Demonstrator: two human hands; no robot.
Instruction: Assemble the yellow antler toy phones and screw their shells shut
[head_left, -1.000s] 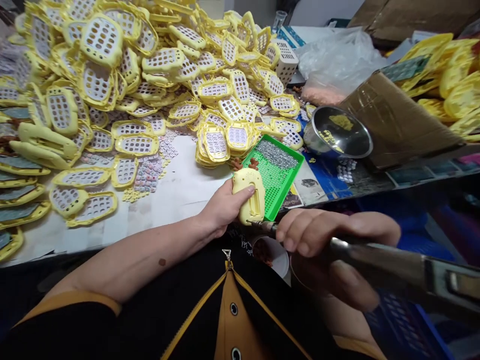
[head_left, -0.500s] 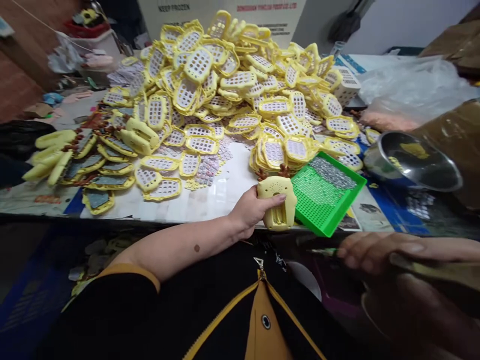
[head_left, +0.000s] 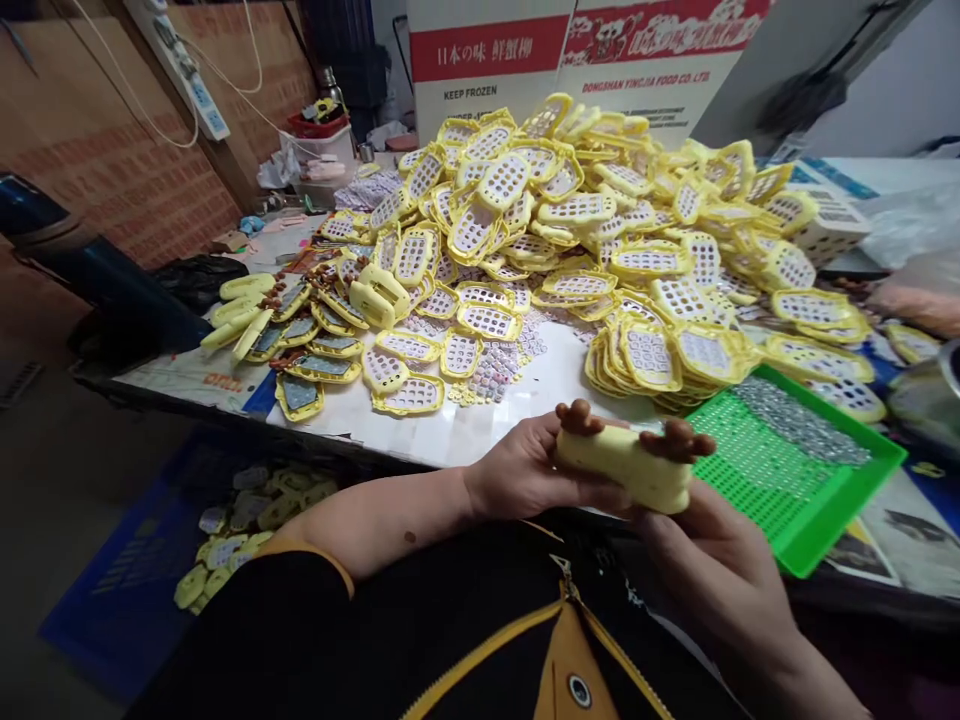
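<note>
A yellow plastic toy casing (head_left: 622, 465) with brown antlers is held edge-on above the front edge of the table, its antler end up. My left hand (head_left: 517, 470) grips one end, fingers closed around it. My right hand (head_left: 720, 560) closes on the other end from below. The casing's broad faces are mostly turned out of view. To the right, a green perforated tray (head_left: 739, 475) holds a heap of small silvery screws (head_left: 810, 420). Left of my hands lie casing halves with grey inner parts (head_left: 300, 392) and several closed casings (head_left: 244, 310).
A large pile of yellow frames with white button panels (head_left: 502, 180) covers the table's back, before a carton (head_left: 487, 50). A metal bowl (head_left: 930, 395) stands far right. A blue crate (head_left: 120, 590) with yellow parts sits below left. A dark blue cylinder (head_left: 112, 280) stands left.
My right hand has come in from the lower right and taken hold of the casing; the green-tipped tool near it is out of sight. The casing has tipped edge-on. The view has swung left.
</note>
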